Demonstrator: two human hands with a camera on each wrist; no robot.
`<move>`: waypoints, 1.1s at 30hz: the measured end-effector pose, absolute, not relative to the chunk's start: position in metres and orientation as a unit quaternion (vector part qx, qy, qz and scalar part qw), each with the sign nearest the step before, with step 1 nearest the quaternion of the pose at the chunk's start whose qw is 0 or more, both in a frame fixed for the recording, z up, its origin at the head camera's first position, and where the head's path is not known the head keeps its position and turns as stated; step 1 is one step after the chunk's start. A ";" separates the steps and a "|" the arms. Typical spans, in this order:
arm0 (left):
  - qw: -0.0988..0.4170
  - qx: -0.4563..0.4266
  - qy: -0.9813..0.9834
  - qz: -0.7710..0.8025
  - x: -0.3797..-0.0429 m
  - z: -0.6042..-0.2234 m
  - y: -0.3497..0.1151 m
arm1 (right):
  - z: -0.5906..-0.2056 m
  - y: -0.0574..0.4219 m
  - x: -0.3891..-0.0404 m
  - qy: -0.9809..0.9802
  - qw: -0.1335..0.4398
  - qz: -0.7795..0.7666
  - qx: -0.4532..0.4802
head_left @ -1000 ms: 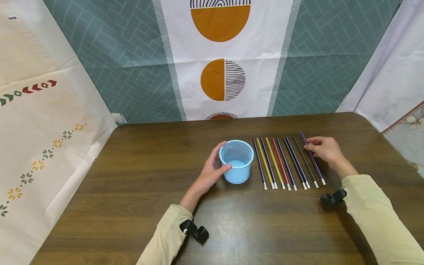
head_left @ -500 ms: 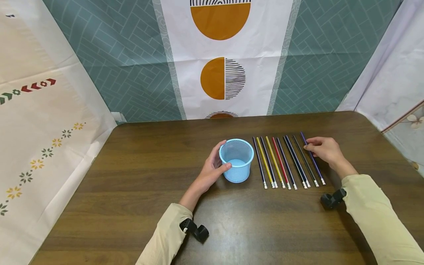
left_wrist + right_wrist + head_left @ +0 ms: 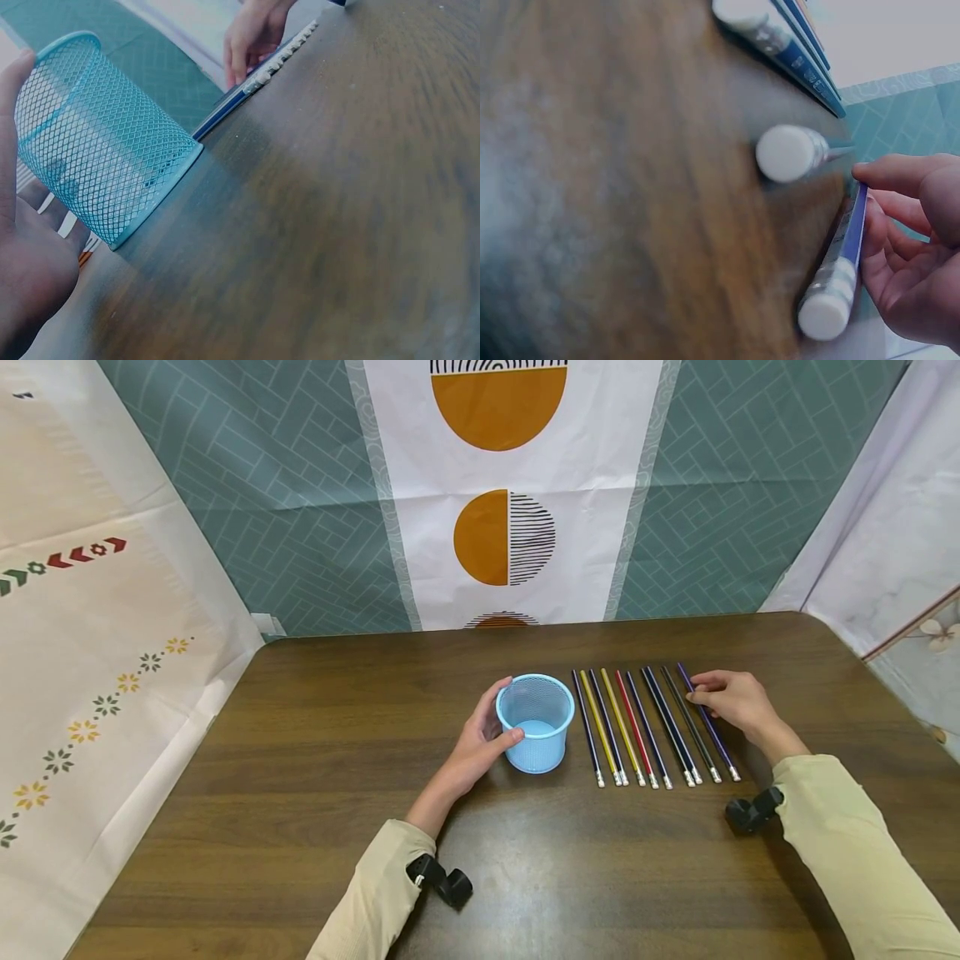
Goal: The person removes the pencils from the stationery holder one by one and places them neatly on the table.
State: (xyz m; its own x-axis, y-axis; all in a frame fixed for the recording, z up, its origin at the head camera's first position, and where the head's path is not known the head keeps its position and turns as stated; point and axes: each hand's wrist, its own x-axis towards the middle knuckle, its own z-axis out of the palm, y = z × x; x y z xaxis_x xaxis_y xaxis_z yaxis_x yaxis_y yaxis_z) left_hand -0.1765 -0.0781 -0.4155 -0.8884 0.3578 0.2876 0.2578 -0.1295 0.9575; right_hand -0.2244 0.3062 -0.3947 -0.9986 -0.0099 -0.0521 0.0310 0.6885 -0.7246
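In the head view a light blue mesh pencil cup (image 3: 535, 750) stands upright on the table, with nothing seen inside. My left hand (image 3: 477, 745) grips it from the left side, thumb in front and fingers around the far side. At the right end of a row of pencils, my right hand (image 3: 737, 703) pinches a purple pencil (image 3: 717, 742) between thumb and fingertips. That pencil lies along the table, its white eraser (image 3: 824, 316) toward me in the right wrist view. Beside it is a dark green pencil (image 3: 696, 731); further left lies a red pencil (image 3: 636, 727).
Several dark blue and yellow pencils fill the row, including a yellow pencil (image 3: 620, 720), erasers toward me, just right of the cup. The brown wooden table (image 3: 337, 760) ends at a patterned cloth backdrop (image 3: 300, 527). Each sleeve wears a black wrist camera (image 3: 450, 887).
The purple pencil has slid very slightly toward me in my right fingers, and its eraser end has shifted a little. My left hand and the cup have stayed in place.
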 end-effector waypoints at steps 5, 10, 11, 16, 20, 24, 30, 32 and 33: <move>0.034 0.234 0.658 0.715 -0.177 -0.416 -0.078 | -0.395 0.308 -0.224 0.918 0.028 -0.395 0.001; 0.033 0.234 0.659 0.714 -0.178 -0.417 -0.077 | -0.396 0.309 -0.224 0.916 0.033 -0.399 0.002; 0.033 0.234 0.660 0.713 -0.178 -0.418 -0.077 | -0.396 0.310 -0.224 0.916 0.033 -0.400 0.003; 0.037 0.232 0.660 0.714 -0.177 -0.417 -0.079 | -0.397 0.309 -0.224 0.912 0.029 -0.408 0.005; 0.040 0.230 0.658 0.716 -0.175 -0.416 -0.082 | -0.396 0.306 -0.224 0.906 0.033 -0.422 0.005; 0.044 0.230 0.658 0.716 -0.173 -0.415 -0.084 | -0.393 0.306 -0.222 0.900 0.046 -0.433 0.006; 0.046 0.242 0.673 0.697 -0.176 -0.414 -0.088 | -0.391 0.307 -0.215 0.898 0.053 -0.437 0.003; 0.037 0.249 0.688 0.680 -0.177 -0.409 -0.090 | -0.390 0.307 -0.212 0.897 0.052 -0.439 0.000; 0.030 0.248 0.702 0.667 -0.177 -0.406 -0.091 | -0.390 0.307 -0.211 0.896 0.048 -0.442 -0.003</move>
State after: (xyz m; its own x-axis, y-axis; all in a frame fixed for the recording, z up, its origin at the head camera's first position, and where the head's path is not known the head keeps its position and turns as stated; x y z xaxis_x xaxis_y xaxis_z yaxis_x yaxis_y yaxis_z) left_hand -0.1772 -0.0913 -0.4061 -0.8748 0.3889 0.2890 0.3081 -0.0139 0.9512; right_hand -0.2111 0.3073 -0.3900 -0.9953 -0.0482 -0.0842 0.0375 0.6100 -0.7915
